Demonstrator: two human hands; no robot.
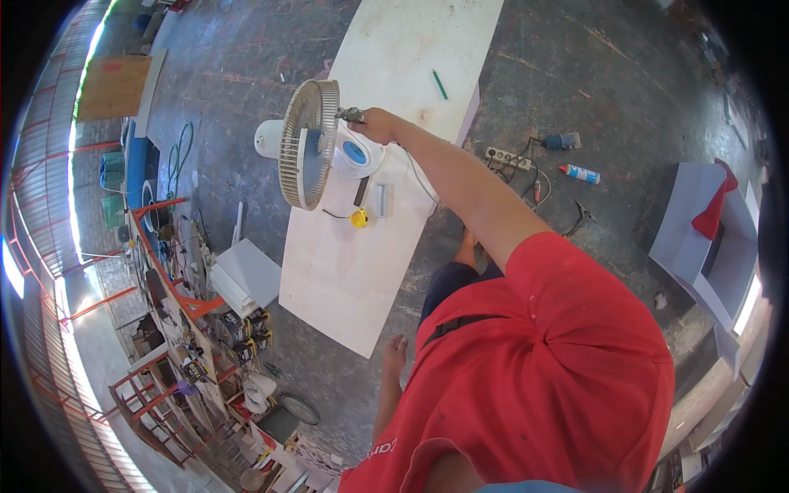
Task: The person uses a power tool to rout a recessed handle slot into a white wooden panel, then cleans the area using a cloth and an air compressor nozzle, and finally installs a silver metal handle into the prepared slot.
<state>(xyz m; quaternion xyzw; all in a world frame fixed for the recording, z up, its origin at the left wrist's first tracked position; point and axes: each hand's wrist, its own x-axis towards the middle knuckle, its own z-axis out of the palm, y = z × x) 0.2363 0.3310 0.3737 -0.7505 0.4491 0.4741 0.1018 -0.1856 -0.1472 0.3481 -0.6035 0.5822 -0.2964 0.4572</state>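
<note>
My right arm reaches out over a long pale board, with my right hand (378, 125) closed on a small grey metal thing (351, 114) whose kind I cannot make out. It meets the rim of a fan's cage in this view. The white fan (309, 148) has its round cage tilted sideways and a round base (355, 152) with a blue disc, standing on the board (345, 279). Below the base lie a yellow tape measure (358, 218), a dark bar (362, 191) and a grey metal piece (381, 200). My left hand (395, 352) hangs beside my body, its fingers too foreshortened to read.
A green pencil-like stick (440, 85) lies farther up the board. On the floor to the right are a power strip (508, 158), a blue power tool (561, 141), cables and a blue-and-white bottle (580, 173). A grey box (699, 222) with red cloth stands far right; stacked panels (251, 275) lie left.
</note>
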